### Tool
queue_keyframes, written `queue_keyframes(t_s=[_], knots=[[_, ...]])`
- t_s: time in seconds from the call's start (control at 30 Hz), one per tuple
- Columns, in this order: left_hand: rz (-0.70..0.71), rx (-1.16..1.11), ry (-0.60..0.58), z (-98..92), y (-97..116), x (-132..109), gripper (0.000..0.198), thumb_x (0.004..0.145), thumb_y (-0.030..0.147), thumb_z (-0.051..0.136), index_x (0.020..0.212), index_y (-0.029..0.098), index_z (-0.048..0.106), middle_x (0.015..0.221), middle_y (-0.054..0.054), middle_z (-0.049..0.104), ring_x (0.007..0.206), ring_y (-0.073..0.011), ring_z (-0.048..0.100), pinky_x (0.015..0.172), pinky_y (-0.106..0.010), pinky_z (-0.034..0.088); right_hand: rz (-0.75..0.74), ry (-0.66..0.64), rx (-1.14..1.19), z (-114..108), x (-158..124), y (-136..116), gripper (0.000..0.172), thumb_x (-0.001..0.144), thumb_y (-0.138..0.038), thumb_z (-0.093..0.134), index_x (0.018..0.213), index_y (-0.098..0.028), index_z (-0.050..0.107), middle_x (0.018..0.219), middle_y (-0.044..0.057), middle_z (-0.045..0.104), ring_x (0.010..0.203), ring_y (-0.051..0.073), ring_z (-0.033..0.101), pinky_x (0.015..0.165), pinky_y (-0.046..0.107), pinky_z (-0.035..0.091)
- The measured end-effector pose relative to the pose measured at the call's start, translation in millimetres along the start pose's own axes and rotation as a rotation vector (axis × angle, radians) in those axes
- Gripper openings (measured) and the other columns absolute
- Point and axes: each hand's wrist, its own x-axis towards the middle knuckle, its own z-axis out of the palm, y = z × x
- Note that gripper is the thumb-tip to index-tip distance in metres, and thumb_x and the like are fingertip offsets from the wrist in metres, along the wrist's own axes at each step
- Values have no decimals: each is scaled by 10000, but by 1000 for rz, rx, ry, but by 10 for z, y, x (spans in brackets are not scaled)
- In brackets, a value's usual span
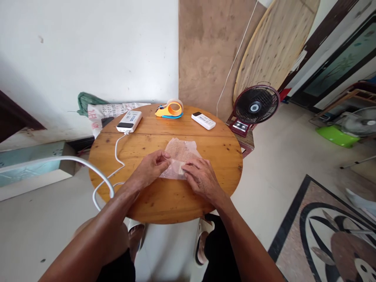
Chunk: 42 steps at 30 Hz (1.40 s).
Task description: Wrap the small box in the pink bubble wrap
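Note:
A translucent sheet of bubble wrap (180,148) lies on the round wooden table in front of me, its near part folded over. A small pale flat object (180,168) shows through the folded layer; its kind cannot be made out. My left hand (152,166) pinches the left side of the fold between thumb and fingers. On the other side, my right hand (201,176) has its fingers bent and thumb tucked in, gripping the wrap at the right end of the pale object. The right fingers cover part of both.
On the wooden table (170,203) stand a yellow tape dispenser (170,109), a white power bank (129,120) with a white cable (116,150), and another white device (203,120). A dark red fan (255,106) stands beyond the right edge. White wall rises behind.

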Motion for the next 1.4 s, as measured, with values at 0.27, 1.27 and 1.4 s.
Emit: queue_keyframes(t_s=[0.27, 1.27, 1.4], knots=[[-39, 532, 104, -79, 44, -80, 250, 789, 401, 552, 899, 186, 614, 741, -18, 597, 664, -176, 536, 611, -275, 364, -11, -40, -26, -50, 60, -20, 182, 886, -173, 512, 995, -218, 650, 1041, 46, 652, 1024, 205, 521, 898, 363, 344], [-56, 508, -8, -146, -18, -12, 320, 752, 404, 554, 539, 192, 443, 514, 40, 425, 509, -117, 372, 502, -252, 235, -16, -143, -356, -67, 52, -243, 337, 853, -74, 450, 1109, -251, 580, 1037, 92, 571, 960, 230, 474, 938, 422, 310], [-161, 246, -43, -117, 12, -26, 305, 753, 437, 569, 609, 177, 499, 543, 47, 467, 471, -100, 422, 464, -225, 304, 10, -175, -396, -54, 67, -292, 324, 847, -87, 459, 1111, -235, 576, 1021, 92, 567, 982, 238, 474, 982, 446, 286]])
